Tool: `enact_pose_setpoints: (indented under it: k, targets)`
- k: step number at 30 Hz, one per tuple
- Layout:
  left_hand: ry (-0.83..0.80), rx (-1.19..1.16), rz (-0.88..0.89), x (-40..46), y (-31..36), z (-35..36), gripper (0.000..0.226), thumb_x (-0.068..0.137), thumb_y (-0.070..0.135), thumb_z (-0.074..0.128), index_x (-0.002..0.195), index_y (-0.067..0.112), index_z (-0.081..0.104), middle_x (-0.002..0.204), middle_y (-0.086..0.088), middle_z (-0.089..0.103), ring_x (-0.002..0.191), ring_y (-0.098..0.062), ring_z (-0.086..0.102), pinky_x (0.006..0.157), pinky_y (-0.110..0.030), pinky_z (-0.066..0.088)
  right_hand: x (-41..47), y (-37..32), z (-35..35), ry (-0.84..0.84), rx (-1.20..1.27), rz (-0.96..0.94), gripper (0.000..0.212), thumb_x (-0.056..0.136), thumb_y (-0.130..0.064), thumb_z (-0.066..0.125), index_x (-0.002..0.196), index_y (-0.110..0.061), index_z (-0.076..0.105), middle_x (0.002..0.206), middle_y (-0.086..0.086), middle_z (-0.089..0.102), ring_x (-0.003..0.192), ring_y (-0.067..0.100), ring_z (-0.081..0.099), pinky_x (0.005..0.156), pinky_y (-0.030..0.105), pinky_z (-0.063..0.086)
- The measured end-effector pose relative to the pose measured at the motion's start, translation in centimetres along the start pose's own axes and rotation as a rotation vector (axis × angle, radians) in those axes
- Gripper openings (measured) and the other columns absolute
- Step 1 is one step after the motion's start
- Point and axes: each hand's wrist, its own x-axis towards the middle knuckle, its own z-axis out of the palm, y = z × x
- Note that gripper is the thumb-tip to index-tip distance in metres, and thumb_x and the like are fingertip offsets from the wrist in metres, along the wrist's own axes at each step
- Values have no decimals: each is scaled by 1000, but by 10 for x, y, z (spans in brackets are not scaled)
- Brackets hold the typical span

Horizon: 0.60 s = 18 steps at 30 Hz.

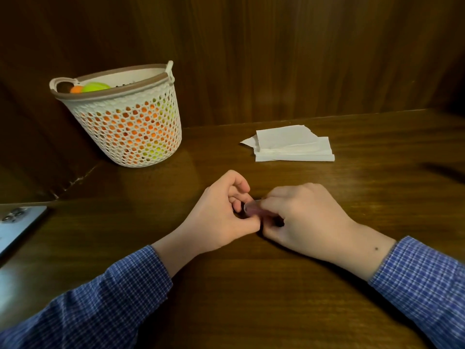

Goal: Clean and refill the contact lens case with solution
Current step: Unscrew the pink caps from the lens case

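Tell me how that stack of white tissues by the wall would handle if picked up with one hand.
The tissue stack would probably be floppy: its thin sheets are folded and one corner already curls. It looks very light, so a nudge would likely slide it across the smooth wooden table. The loose layers may well separate, so fingers pinching one edge might lift only the top sheets.

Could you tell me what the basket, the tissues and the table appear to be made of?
Basket: likely moulded plastic, matte white, with an even hole pattern and a brown rim. Tissues: thin white paper, folded, with a torn corner. Table: wood or wood veneer, glossy, showing grain and reflections.
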Motion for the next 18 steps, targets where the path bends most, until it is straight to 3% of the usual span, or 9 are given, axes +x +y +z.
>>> enact_pose_setpoints:
  k: [8,11,14,18]
  targets:
    - [-18,-24,-19,3,-4,-1,47,75,12,89,104,27,55,93,6,74,72,-3,59,69,-18,55,1,-9,2,-11,-88,-13,28,98,-38,55,104,-20,76,88,-5,73,73,16,67,64,30,55]
    - [-19,-17,-23,4,-5,-2,44,75,12,89,101,26,56,92,2,73,70,-2,58,68,-20,56,1,-11,5,42,-105,-21,22,94,-33,64,96,-17,78,77,-2,72,63,18,66,54,26,49]
    - [-22,-25,-31,5,-5,-2,44,74,11,88,100,27,56,92,1,73,71,-4,58,68,-22,57,1,-11,5,26,-96,-22,29,99,-37,54,108,-21,77,87,-5,73,72,15,67,62,29,55]
    - [-37,-24,-24,5,-6,-3,49,74,13,88,106,29,55,94,9,73,75,-4,62,70,-20,55,2,-5,3,54,-57,-33,36,97,-43,44,106,-28,75,89,-10,70,75,10,64,66,29,55]
